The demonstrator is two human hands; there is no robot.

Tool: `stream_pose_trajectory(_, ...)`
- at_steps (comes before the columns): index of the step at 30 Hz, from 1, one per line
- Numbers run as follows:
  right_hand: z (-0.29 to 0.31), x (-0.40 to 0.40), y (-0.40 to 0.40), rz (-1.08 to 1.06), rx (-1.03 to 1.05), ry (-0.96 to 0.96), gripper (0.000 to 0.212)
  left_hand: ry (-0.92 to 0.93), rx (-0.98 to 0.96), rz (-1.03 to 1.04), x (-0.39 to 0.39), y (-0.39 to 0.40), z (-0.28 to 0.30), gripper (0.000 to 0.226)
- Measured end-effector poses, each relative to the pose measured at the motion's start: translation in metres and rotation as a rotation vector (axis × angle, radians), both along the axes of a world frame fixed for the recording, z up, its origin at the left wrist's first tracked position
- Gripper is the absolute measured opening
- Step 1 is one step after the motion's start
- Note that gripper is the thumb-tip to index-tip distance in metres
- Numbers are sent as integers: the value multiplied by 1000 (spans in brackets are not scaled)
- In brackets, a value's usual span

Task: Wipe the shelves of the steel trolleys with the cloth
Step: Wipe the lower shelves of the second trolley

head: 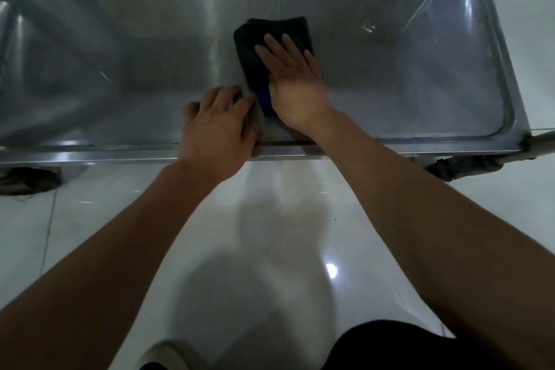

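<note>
A glossy white tiled floor (270,249) runs beneath a steel trolley shelf (135,54), its brushed surface streaked with reflected light and edged by a raised rim. A person leans over the near rim, both bare forearms reaching in from below. The right hand (295,81) lies flat, fingers straight and slightly spread, pressing down on a folded dark cloth (258,51) at the middle of the shelf; the cloth sticks out beyond the fingertips and to the hand's left side, with a patch of blue or purple showing at its near end, just beside the base of the thumb. The left hand (217,126) sits just left of and nearer than the right, its palm over the shelf's front rim and its fingers bent down onto the steel, the fingertips close to the cloth's near corner (whether they touch it cannot be told). To the right of the right hand, the shelf's rounded corner meets a tubular trolley leg (537,144). A light-coloured shoe (168,353) and dark clothing (399,345) show at the bottom edge.
</note>
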State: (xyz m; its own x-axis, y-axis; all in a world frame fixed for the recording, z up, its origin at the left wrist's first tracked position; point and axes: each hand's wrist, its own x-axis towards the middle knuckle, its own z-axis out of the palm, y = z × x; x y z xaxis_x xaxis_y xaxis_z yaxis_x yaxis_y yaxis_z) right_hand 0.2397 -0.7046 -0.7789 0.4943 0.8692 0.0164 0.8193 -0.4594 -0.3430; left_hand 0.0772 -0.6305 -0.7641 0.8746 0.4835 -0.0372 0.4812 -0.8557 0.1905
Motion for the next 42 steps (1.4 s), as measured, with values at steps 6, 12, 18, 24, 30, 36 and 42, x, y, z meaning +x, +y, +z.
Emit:
stream_pose_trajectory(6, -5, 35, -46, -149, 82, 23, 53, -45, 10, -105, 41, -26, 6, 45)
stream_pose_trajectory(12, -1, 100, -126, -359, 33, -3, 52, -52, -60, -181, 105, -73, 10, 48)
stream_pose_trajectory(18, 5, 158, -201, -593, -38, -27, 51, 16, -27, -175, 143, -102, 7, 41)
stream_pose_trajectory(24, 5, 173, -209, -643, -27, -64, 51, 26, -36, -140, 149, -109, 6, 39)
stream_pose_trajectory(30, 6, 176, -181, -611, -133, -50, 55, -21, -26, -142, 145, -103, 0, 41)
stream_pose_trajectory(36, -3, 153, -119, -495, -105, -32, 57, -69, -114, -225, 132, -84, 3, 44)
stream_pose_trajectory(42, -14, 110, -53, -347, -16, 9, 61, -196, -59, -67, 77, -35, 2, 37)
